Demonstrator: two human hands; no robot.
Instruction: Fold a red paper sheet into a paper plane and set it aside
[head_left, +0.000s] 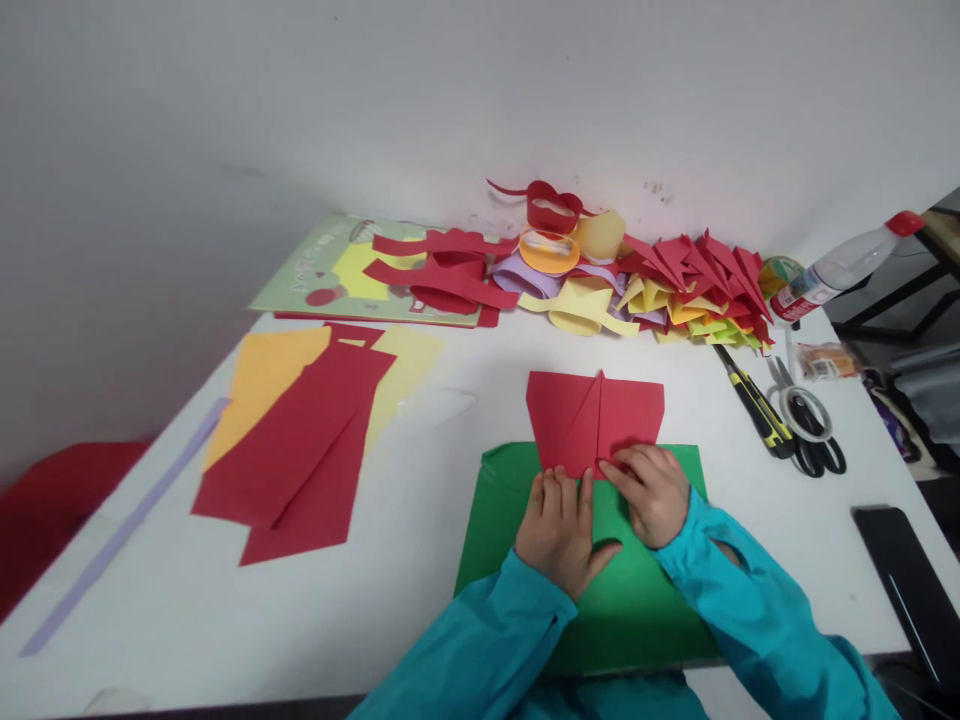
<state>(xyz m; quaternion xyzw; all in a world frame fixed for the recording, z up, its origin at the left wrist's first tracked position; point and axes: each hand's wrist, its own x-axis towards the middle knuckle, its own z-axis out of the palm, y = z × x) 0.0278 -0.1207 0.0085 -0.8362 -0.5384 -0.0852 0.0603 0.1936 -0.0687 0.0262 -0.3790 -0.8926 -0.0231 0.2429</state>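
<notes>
A folded red paper [592,415] lies on the white table [420,560], its near edge overlapping a green sheet [637,600]. My left hand [559,525] rests flat on the green sheet with its fingertips on the red paper's near point. My right hand [652,490] presses its fingers down on the red paper's lower right corner. Both arms wear teal sleeves.
Red and yellow sheets [300,440] lie at the left, with a purple strip [120,530]. A heap of folded coloured papers [637,280] lines the wall beside a green booklet [330,270]. A utility knife [754,400], scissors [814,435], tape ring, bottle [840,265] and phone [907,590] sit at the right.
</notes>
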